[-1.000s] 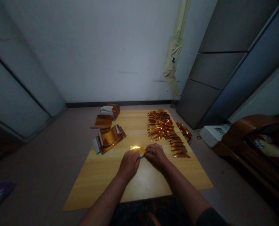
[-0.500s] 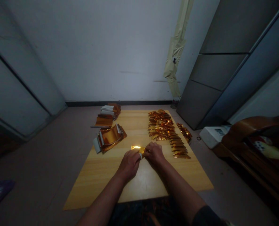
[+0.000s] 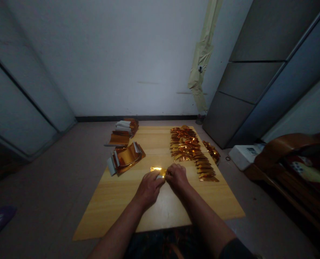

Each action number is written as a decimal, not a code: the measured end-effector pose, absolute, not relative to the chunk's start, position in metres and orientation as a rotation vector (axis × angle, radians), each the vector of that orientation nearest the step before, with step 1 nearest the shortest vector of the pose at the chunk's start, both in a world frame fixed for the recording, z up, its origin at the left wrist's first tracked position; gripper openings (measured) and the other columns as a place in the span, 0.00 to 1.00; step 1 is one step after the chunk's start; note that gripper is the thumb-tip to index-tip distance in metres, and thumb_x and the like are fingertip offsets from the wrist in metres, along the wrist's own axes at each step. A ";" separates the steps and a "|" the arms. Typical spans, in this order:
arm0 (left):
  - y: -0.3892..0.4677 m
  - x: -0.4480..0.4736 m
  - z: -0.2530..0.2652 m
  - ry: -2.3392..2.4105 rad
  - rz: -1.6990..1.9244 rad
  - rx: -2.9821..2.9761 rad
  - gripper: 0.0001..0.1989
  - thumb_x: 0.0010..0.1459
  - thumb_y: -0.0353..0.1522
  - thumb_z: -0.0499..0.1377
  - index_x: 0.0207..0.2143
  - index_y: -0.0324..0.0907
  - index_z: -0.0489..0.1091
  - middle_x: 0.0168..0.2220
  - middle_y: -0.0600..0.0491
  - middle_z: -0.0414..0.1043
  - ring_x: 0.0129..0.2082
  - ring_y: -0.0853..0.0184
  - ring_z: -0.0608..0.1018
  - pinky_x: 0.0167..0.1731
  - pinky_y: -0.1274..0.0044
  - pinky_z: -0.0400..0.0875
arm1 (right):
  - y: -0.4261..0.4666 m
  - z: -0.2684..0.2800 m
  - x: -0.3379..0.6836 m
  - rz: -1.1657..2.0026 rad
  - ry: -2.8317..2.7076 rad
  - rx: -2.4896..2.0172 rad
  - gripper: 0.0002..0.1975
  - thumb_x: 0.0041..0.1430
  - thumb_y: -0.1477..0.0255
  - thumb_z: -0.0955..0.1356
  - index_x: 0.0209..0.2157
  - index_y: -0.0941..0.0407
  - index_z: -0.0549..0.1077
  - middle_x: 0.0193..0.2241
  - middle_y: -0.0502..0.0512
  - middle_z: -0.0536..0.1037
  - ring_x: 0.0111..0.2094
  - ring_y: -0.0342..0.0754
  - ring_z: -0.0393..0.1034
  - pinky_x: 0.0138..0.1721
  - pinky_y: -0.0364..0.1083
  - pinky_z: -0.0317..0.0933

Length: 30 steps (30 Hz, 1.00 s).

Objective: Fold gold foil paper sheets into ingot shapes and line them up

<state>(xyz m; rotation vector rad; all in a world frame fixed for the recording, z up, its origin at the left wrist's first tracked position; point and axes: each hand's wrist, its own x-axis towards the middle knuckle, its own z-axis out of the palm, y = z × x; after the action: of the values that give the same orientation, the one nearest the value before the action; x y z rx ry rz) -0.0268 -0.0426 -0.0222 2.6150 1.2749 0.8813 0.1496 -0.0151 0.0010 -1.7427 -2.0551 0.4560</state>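
A small sheet of shiny gold foil paper (image 3: pixel 156 169) with a pale underside lies on the wooden table in front of me, partly hidden by my hands. My left hand (image 3: pixel 149 185) holds it down from the left, fingers bent over it and thumb stretched toward its right end. At that right end, my right hand (image 3: pixel 177 176) is closed, its fingertips pinching the paper's edge. Folded gold foil pieces (image 3: pixel 185 144) lie in overlapping rows at the back right, and a shorter row of folded pieces (image 3: pixel 205 168) lies nearer my right hand.
Curved stacks of gold foil sheets (image 3: pixel 127 157) sit on the left of the wooden table (image 3: pixel 108 208), with more stacks (image 3: pixel 126 127) behind. Another foil heap (image 3: pixel 211 151) lies beyond the right edge. A grey refrigerator (image 3: pixel 246 82), white box (image 3: pixel 242 156) and wooden seat (image 3: pixel 273 172) stand at right.
My left thumb has shifted right, out along the near edge of the foil paper toward my right fingertips. The right hand has stayed almost in place.
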 end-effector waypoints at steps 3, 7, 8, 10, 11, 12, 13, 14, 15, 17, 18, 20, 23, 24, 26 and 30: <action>-0.043 -0.028 -0.025 1.281 0.889 2.621 0.11 0.60 0.28 0.56 0.40 0.47 0.76 0.52 0.47 0.72 0.53 0.57 0.73 0.53 0.63 0.69 | -0.015 0.000 0.149 0.442 -2.050 -1.743 0.03 0.52 0.72 0.70 0.27 0.54 0.76 0.32 0.51 0.75 0.38 0.46 0.63 0.40 0.46 0.45; -0.043 -0.027 -0.024 1.284 0.911 2.618 0.10 0.59 0.28 0.56 0.39 0.47 0.76 0.51 0.47 0.72 0.53 0.57 0.73 0.52 0.62 0.70 | -0.014 -0.002 0.150 0.458 -2.005 -1.739 0.03 0.50 0.75 0.69 0.27 0.54 0.76 0.32 0.51 0.75 0.38 0.47 0.64 0.41 0.46 0.47; -0.043 -0.027 -0.023 1.287 0.919 2.615 0.10 0.58 0.28 0.56 0.38 0.47 0.77 0.51 0.47 0.73 0.52 0.56 0.73 0.51 0.62 0.70 | -0.014 -0.003 0.151 0.470 -1.992 -1.733 0.04 0.50 0.76 0.69 0.27 0.54 0.76 0.32 0.51 0.76 0.38 0.47 0.64 0.41 0.46 0.47; -0.043 -0.027 -0.022 1.295 0.934 2.608 0.10 0.58 0.28 0.56 0.37 0.47 0.77 0.51 0.47 0.73 0.52 0.56 0.74 0.51 0.62 0.71 | -0.014 -0.004 0.152 0.500 -1.964 -1.710 0.07 0.49 0.79 0.68 0.27 0.54 0.77 0.32 0.51 0.76 0.38 0.47 0.65 0.42 0.46 0.48; -0.043 -0.027 -0.022 1.295 0.937 2.607 0.11 0.58 0.27 0.56 0.37 0.46 0.77 0.51 0.47 0.73 0.51 0.56 0.74 0.51 0.62 0.71 | -0.014 -0.005 0.152 0.512 -1.949 -1.697 0.08 0.48 0.80 0.67 0.27 0.54 0.77 0.32 0.50 0.76 0.38 0.47 0.65 0.43 0.46 0.49; -0.043 -0.026 -0.022 1.293 0.940 2.607 0.11 0.57 0.27 0.56 0.37 0.46 0.77 0.50 0.46 0.73 0.51 0.56 0.74 0.50 0.62 0.71 | -0.013 -0.006 0.153 0.521 -1.932 -1.688 0.10 0.47 0.81 0.66 0.27 0.54 0.77 0.32 0.50 0.76 0.38 0.47 0.66 0.43 0.45 0.49; -0.043 -0.026 -0.022 1.291 0.939 2.608 0.11 0.57 0.27 0.56 0.37 0.46 0.77 0.50 0.46 0.73 0.51 0.56 0.74 0.50 0.62 0.71 | -0.013 -0.007 0.153 0.526 -1.914 -1.685 0.11 0.46 0.82 0.66 0.27 0.53 0.77 0.32 0.50 0.76 0.39 0.47 0.66 0.43 0.45 0.50; -0.043 -0.026 -0.023 1.290 0.933 2.609 0.11 0.56 0.27 0.56 0.37 0.46 0.77 0.50 0.46 0.73 0.51 0.56 0.74 0.50 0.62 0.71 | -0.013 -0.008 0.152 0.531 -1.897 -1.688 0.12 0.45 0.83 0.65 0.28 0.53 0.77 0.32 0.50 0.76 0.39 0.47 0.66 0.44 0.45 0.50; -0.043 -0.026 -0.023 1.291 0.926 2.608 0.11 0.56 0.26 0.56 0.37 0.46 0.77 0.50 0.46 0.73 0.51 0.56 0.74 0.50 0.62 0.70 | -0.012 -0.008 0.152 0.536 -1.883 -1.697 0.13 0.44 0.83 0.65 0.28 0.53 0.77 0.32 0.50 0.76 0.39 0.47 0.66 0.44 0.45 0.50; -0.043 -0.026 -0.023 1.297 0.907 2.603 0.11 0.56 0.26 0.56 0.37 0.46 0.77 0.51 0.47 0.73 0.51 0.56 0.74 0.50 0.63 0.70 | -0.011 -0.009 0.151 0.540 -1.865 -1.725 0.15 0.43 0.84 0.64 0.28 0.54 0.77 0.31 0.51 0.76 0.39 0.47 0.66 0.44 0.46 0.51; -0.042 -0.027 -0.023 1.299 0.896 2.600 0.11 0.56 0.26 0.57 0.37 0.47 0.77 0.51 0.47 0.72 0.51 0.57 0.73 0.50 0.63 0.69 | -0.011 -0.009 0.151 0.535 -1.866 -1.734 0.15 0.43 0.84 0.64 0.29 0.54 0.77 0.32 0.51 0.76 0.39 0.48 0.66 0.44 0.46 0.51; -0.040 -0.028 -0.022 1.301 0.875 2.593 0.10 0.56 0.26 0.57 0.36 0.46 0.76 0.51 0.47 0.72 0.52 0.57 0.73 0.50 0.63 0.69 | -0.013 -0.009 0.152 0.512 -1.899 -1.715 0.16 0.44 0.83 0.64 0.31 0.53 0.79 0.34 0.52 0.76 0.41 0.48 0.66 0.45 0.46 0.51; -0.035 -0.030 -0.019 1.298 0.837 2.577 0.09 0.57 0.27 0.56 0.35 0.46 0.75 0.51 0.49 0.73 0.52 0.59 0.73 0.51 0.64 0.67 | -0.019 -0.006 0.155 0.469 -2.034 -1.606 0.18 0.49 0.83 0.64 0.36 0.51 0.80 0.38 0.52 0.75 0.42 0.48 0.64 0.46 0.47 0.50; -0.032 -0.031 -0.018 1.305 0.821 2.571 0.08 0.57 0.27 0.56 0.35 0.46 0.74 0.51 0.49 0.73 0.53 0.59 0.72 0.52 0.63 0.66 | -0.021 -0.005 0.155 0.454 -2.085 -1.575 0.18 0.50 0.82 0.64 0.36 0.51 0.79 0.38 0.52 0.75 0.42 0.48 0.63 0.45 0.47 0.50; -0.029 -0.032 -0.016 1.346 0.797 2.569 0.08 0.58 0.28 0.55 0.36 0.46 0.74 0.51 0.50 0.73 0.54 0.59 0.71 0.54 0.60 0.63 | -0.027 -0.003 0.154 0.414 -2.156 -1.545 0.16 0.53 0.81 0.63 0.37 0.51 0.79 0.40 0.53 0.75 0.43 0.48 0.62 0.45 0.47 0.50; -0.025 -0.033 -0.016 1.479 0.810 2.617 0.08 0.58 0.28 0.56 0.38 0.44 0.74 0.53 0.47 0.71 0.57 0.55 0.68 0.57 0.55 0.58 | -0.038 0.002 0.147 0.378 -2.213 -1.523 0.13 0.56 0.80 0.64 0.36 0.54 0.78 0.43 0.54 0.74 0.45 0.49 0.61 0.47 0.47 0.49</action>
<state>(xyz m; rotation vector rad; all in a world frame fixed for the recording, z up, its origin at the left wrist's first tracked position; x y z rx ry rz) -0.0335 -0.0246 -0.0160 2.6173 1.4788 0.8102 0.1466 -0.0380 0.0017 -1.5233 -2.2128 0.3775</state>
